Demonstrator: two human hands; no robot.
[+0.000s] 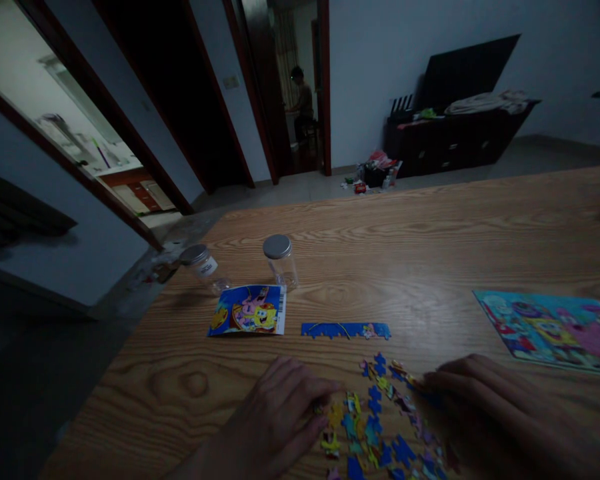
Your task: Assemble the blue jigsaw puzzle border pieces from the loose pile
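A person's left hand [275, 420], fingers loosely curled, sits at the edge of a scatter of cartoon jigsaw pieces [375, 427] on a wooden surface [405, 253]; whether it grips a piece cannot be told. The right hand [480, 393], fingers stretched open, touches the pile's other side, holding nothing visible. Ahead of the hands lie a joined blue puzzle strip [345, 329], a printed picture card [247, 310], a clear lidded jar [280, 261] and a second jar [200, 267]. A larger picture sheet [550, 331] lies beyond the right hand.
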